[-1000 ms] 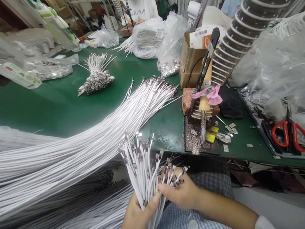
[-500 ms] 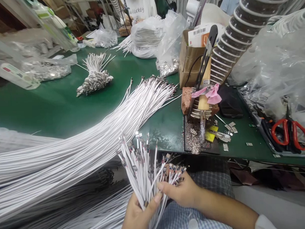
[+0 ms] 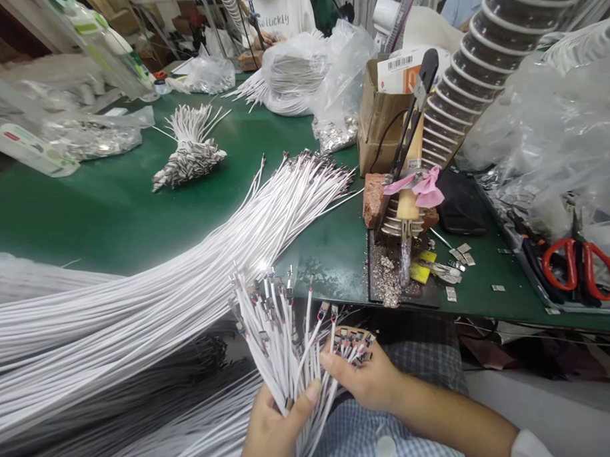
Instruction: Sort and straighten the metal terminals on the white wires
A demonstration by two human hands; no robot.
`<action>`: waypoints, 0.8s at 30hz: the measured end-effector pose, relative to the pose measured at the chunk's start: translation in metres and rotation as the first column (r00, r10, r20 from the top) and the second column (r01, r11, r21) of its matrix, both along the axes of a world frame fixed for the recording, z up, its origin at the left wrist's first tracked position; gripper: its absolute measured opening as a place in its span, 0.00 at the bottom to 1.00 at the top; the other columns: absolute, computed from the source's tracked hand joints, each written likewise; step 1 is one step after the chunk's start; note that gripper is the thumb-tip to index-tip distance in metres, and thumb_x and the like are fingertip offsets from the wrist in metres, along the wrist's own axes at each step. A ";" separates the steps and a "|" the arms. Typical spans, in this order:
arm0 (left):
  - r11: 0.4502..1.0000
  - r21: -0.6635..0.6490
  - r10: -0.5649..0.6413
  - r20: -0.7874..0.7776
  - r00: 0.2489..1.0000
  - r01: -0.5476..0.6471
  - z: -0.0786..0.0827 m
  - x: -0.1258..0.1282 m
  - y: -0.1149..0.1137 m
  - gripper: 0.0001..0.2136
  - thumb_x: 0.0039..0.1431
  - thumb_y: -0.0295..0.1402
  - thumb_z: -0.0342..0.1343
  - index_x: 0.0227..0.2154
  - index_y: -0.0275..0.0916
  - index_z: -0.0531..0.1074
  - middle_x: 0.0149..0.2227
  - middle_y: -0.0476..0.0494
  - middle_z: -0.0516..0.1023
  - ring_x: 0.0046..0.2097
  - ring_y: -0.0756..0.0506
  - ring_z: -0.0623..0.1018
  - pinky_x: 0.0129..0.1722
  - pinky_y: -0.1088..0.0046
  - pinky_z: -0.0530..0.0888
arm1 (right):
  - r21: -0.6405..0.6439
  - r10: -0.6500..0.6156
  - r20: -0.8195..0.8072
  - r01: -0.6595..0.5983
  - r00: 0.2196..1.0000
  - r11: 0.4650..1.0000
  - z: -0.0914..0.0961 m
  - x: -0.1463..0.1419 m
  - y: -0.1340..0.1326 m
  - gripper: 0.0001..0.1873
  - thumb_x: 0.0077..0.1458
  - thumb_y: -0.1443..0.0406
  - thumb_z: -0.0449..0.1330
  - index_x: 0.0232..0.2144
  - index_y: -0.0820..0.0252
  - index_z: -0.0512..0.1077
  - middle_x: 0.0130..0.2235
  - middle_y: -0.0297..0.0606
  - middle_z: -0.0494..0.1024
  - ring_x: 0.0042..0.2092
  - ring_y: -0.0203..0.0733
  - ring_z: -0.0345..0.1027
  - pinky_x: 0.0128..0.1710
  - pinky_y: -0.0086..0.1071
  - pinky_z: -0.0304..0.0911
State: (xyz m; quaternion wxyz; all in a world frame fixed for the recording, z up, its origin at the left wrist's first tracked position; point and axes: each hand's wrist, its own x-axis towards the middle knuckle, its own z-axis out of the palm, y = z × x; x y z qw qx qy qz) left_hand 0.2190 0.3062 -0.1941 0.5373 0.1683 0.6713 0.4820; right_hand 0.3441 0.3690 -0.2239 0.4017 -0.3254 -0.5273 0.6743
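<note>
Cable bundle point(image 3: 277, 353), white, metal-tipped, is fanning out at six o'clock in the view, where the left hand point(image 3: 279, 423) is gripping it between thumb and fingers. Right hand point(image 3: 369, 378), at five o'clock, is pinching several cables point(image 3: 349, 352) beside it under the thumb, their tips splaying out. From the hands, a long cable pile point(image 3: 235, 247) is lying at eleven o'clock on the green table point(image 3: 109, 222), and a wooden-handled tool point(image 3: 407, 205) is standing at one o'clock
</note>
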 end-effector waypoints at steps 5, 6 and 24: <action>1.000 0.014 -0.015 -0.048 0.999 0.015 -0.006 -0.002 0.001 0.21 0.34 0.36 0.69 0.35 0.36 0.75 0.35 0.41 0.81 0.40 0.37 0.78 0.40 0.68 0.75 | -0.039 0.006 -0.037 -0.007 0.999 0.999 -0.002 0.000 0.000 0.10 0.49 0.63 0.60 0.22 0.61 0.65 0.24 0.32 0.66 0.26 0.34 0.61 0.28 0.28 0.62; 1.000 0.017 -0.022 -0.061 0.998 0.023 -0.007 -0.003 0.001 0.21 0.34 0.36 0.69 0.35 0.36 0.75 0.35 0.41 0.81 0.40 0.38 0.78 0.40 0.68 0.75 | -0.046 0.015 -0.049 -0.017 0.999 0.999 -0.001 0.000 0.000 0.09 0.48 0.63 0.61 0.23 0.60 0.65 0.24 0.32 0.67 0.26 0.35 0.61 0.28 0.28 0.63; 0.999 0.033 -0.021 -0.056 0.998 0.023 -0.007 -0.001 0.001 0.27 0.34 0.36 0.69 0.42 0.37 0.73 0.34 0.42 0.81 0.39 0.39 0.78 0.39 0.70 0.75 | 0.019 0.099 -0.003 -0.099 0.995 0.995 -0.001 0.003 0.000 0.09 0.54 0.62 0.54 0.27 0.61 0.68 0.28 0.36 0.71 0.31 0.38 0.65 0.39 0.33 0.65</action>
